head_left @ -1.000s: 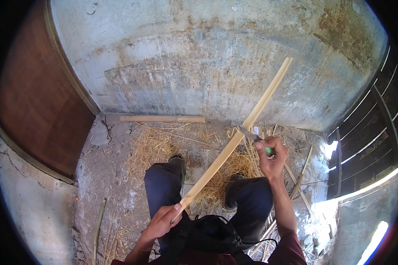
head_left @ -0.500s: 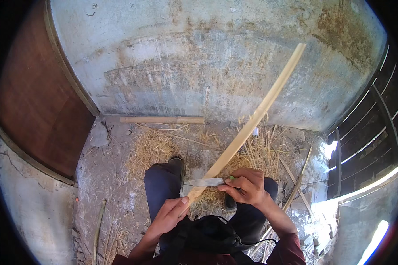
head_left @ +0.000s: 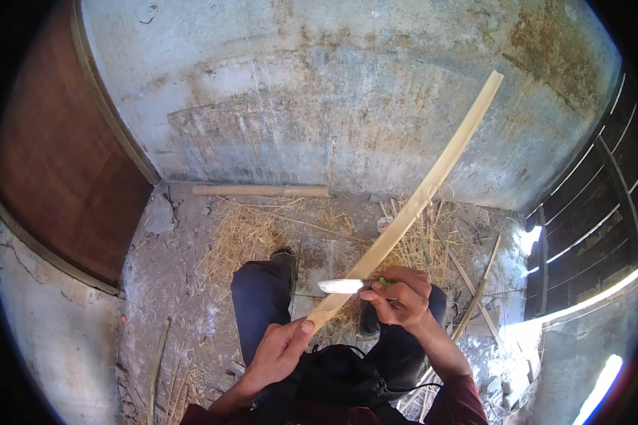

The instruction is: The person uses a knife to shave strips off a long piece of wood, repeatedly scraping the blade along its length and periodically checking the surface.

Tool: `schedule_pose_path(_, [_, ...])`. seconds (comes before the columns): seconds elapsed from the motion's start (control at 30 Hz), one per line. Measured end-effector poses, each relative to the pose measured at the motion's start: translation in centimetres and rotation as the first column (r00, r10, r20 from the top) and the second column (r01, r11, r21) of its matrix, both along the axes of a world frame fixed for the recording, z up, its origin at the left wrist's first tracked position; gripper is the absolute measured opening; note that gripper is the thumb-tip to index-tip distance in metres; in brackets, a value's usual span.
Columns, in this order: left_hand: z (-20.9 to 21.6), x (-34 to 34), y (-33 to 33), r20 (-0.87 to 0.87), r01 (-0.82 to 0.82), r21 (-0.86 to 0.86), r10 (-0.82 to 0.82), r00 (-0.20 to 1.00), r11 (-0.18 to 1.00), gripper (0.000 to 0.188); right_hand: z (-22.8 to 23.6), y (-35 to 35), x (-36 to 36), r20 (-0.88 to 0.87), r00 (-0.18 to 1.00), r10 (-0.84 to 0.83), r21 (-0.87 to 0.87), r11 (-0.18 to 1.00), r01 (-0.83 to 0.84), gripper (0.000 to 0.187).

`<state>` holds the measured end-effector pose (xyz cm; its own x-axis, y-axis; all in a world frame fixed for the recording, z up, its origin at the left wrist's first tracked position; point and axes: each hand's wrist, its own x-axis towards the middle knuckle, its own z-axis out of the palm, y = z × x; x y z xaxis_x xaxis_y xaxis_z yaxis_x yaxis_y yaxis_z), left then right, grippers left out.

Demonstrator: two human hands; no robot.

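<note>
A long, pale bamboo strip (head_left: 397,228) slants up and to the right from my lap towards the wall. Its near end is gripped by my left hand (head_left: 280,348), thumb lying along the top face. My right hand (head_left: 402,296) is closed round the handle of a knife (head_left: 342,286), and a bit of green shows at the grip. The blade points left and lies across the strip, a little beyond my left hand. A thin curl of shaving (head_left: 445,192) hangs from the strip's edge farther up.
Straw-like shavings (head_left: 237,237) litter the floor around my feet. A bamboo pole (head_left: 261,191) lies along the foot of the stained wall (head_left: 276,106). More sticks (head_left: 478,287) lie at the right, near dark slats (head_left: 581,205). A brown door panel (head_left: 64,156) stands at the left.
The bamboo strip has shifted slightly up and to the right, with my left hand moving along with it. The knife has moved slightly right and up, its blade now catching more light.
</note>
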<state>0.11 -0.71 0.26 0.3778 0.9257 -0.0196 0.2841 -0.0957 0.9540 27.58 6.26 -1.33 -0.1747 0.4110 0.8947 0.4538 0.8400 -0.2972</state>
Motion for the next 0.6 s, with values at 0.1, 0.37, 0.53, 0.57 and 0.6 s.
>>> schedule_pose_path(0.1, [-0.3, 0.0, 0.0, 0.027, 0.019, -0.018, -0.019, 0.999, 1.0, 0.057, 0.2, 0.1, 0.4, 0.029, 1.0, 0.003, 0.013, 1.0, -0.003, 0.033])
schedule_pose_path(0.37, [-1.3, -0.6, -0.5, 0.063, 0.047, -0.09, -0.042, 0.997, 0.995, 0.059, -0.3, 0.6, 1.5, 0.005, 0.999, -0.054, 0.037, 0.998, 0.053, 0.034])
schedule_pose_path(0.53, [-1.6, -1.1, -0.9, 0.09, 0.049, -0.111, -0.04, 0.995, 0.993, 0.06, -0.3, 1.9, 2.3, -0.196, 0.974, -0.115, -0.001, 0.993, 0.117, 0.029])
schedule_pose_path(0.57, [-1.8, -1.3, -1.1, 0.093, 0.052, -0.122, -0.041, 0.995, 0.991, 0.06, -0.4, 2.6, 3.1, -0.273, 0.951, -0.147, -0.029, 0.989, 0.144, 0.03])
schedule_pose_path(0.6, [-2.1, -1.5, -1.4, 0.096, 0.054, -0.133, -0.041, 0.995, 0.99, 0.06, -0.2, 3.2, 4.2, -0.266, 0.947, -0.18, -0.047, 0.984, 0.174, 0.03])
